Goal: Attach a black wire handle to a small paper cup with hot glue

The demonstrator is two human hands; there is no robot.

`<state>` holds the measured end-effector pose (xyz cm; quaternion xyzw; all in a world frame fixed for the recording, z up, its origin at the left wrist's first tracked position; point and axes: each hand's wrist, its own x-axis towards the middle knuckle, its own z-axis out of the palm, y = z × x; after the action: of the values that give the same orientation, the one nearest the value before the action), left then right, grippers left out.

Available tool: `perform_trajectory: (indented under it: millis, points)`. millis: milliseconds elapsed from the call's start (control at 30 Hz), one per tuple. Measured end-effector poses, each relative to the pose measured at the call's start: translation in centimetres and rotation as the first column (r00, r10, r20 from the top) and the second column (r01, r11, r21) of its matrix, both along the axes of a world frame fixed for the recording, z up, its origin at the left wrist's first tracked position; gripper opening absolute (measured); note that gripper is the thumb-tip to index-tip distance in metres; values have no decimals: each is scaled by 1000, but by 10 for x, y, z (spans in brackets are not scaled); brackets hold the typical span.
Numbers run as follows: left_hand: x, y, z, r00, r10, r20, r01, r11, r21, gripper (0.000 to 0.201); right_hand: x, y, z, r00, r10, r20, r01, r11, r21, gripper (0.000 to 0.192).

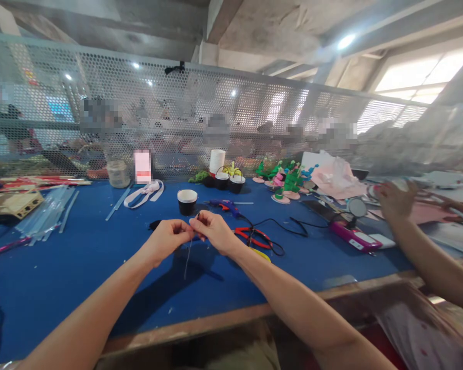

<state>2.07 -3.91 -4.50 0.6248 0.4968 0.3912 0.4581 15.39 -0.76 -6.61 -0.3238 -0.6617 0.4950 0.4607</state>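
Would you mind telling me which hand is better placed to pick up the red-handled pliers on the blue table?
Right. The right hand pinches the thin wire just beside the red-handled pliers; the left hand is farther off, across the wire.

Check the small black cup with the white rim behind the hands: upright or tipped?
Upright. The small black cup with the white rim stands on the blue table, its round opening facing up. Whether anything is inside, cannot tell.
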Motion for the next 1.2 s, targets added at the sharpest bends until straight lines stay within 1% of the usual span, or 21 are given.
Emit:
perform_trajectory:
  millis: [133,233,500,667,767,833,900,967,1000,1100,1200]
  points:
    - [0,1,-2,999,23,-42,-20,998,60,16,1,1,0,992,-72,106,67,997,47,32]
    - [1,1,-3,995,42,-89,-33,995,98,15,1,0,1,982,-117,149,105,991,88,31]
    - [1,2,-4,978,81,-190,-49,985,168,14,0,3,-1,957,-217,193,185,968,169,32]
    - [2,1,-4,971,105,-216,-63,979,194,13,-2,3,-1,947,-261,187,224,954,197,37]
    - [4,0,-3,972,129,-199,-90,977,193,14,-3,3,-2,948,-271,167,236,951,201,38]
    - [5,-1,-2,983,112,-143,-90,984,152,15,-2,3,-2,963,-222,155,198,968,154,37]
    - [5,-1,-1,995,69,-68,-63,995,78,16,-1,2,-1,989,-96,113,89,994,64,33]
    - [4,-1,0,999,38,-9,-38,999,1,17,0,1,0,999,31,39,-30,999,-10,31]
    - [3,-1,0,999,33,10,-32,999,-27,17,1,1,0,998,65,8,-64,998,-29,30]
    - [1,0,0,999,28,33,-26,998,-62,17,2,2,1,998,68,-12,-69,996,-47,31]
    - [1,1,-1,999,29,14,-29,999,-30,16,2,3,0,999,24,31,-23,999,-26,31]
